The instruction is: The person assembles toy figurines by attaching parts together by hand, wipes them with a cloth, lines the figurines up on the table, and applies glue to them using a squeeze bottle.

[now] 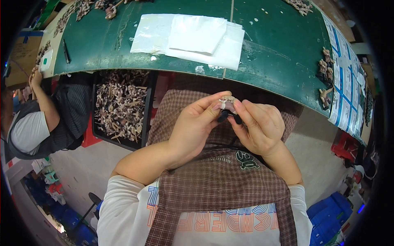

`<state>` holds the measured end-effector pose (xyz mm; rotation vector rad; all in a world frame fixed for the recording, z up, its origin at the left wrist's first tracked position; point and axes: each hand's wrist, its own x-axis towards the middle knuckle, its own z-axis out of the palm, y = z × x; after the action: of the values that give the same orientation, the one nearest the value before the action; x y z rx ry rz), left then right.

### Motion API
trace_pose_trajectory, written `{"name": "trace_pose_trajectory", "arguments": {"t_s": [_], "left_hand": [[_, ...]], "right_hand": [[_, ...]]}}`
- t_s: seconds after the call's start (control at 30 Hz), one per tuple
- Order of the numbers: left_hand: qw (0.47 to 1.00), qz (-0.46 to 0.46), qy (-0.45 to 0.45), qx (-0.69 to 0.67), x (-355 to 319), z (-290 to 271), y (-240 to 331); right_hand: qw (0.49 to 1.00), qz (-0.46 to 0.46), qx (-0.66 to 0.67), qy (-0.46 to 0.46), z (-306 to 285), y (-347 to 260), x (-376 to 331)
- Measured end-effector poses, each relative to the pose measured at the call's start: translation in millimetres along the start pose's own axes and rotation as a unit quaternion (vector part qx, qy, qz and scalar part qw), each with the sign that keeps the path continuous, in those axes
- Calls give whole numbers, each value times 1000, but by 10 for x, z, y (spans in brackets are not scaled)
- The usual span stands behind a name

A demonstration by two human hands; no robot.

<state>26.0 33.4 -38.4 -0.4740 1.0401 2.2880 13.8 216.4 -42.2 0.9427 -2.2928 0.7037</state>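
One small figurine (228, 107) pinched between left fingers (208, 101) and right fingers (249, 112).

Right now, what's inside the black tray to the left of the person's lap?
The black tray holds a jumbled heap of small cream and dark pieces, with tan stick-like bits among them. These hide the tray's bottom and anything buried deeper.

Small figurine (226, 106): left hand (200, 118) and right hand (261, 126) partly cover it, finer details too small to tell | black tray (149, 110): far end hides beneath green table (102, 45) | tray's loose pieces (120, 107): too small to tell singly | co-worker (32, 135): dark left rim cuts off part | white T-shirt (119, 213): lower edge crops it
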Motion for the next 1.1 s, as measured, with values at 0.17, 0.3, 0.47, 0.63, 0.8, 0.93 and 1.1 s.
{"name": "trace_pose_trajectory", "arguments": {"t_s": [0.17,0.3,0.47,0.63,0.8,0.93,1.1], "left_hand": [[1000,-17,-8,-25,108,-133,-202],[996,-37,-50,-60,100,-366,-300],[997,-34,-19,-64,31,-680,-261],[958,217,154,106,254,-1353,163],[642,378,332,578,587,-2277,759],[320,326,324,828,528,-2661,921],[330,406,358,774,278,-2456,805]], "right_hand": [[999,25,-22,-34,7,-67,-63],[996,60,41,-43,121,-126,-201],[980,117,112,-113,311,-191,-154],[959,182,145,-160,323,-210,-112],[964,149,142,-167,207,-149,-159],[983,101,108,-104,22,-39,-233],[975,134,-162,70,-589,557,-432]]}}
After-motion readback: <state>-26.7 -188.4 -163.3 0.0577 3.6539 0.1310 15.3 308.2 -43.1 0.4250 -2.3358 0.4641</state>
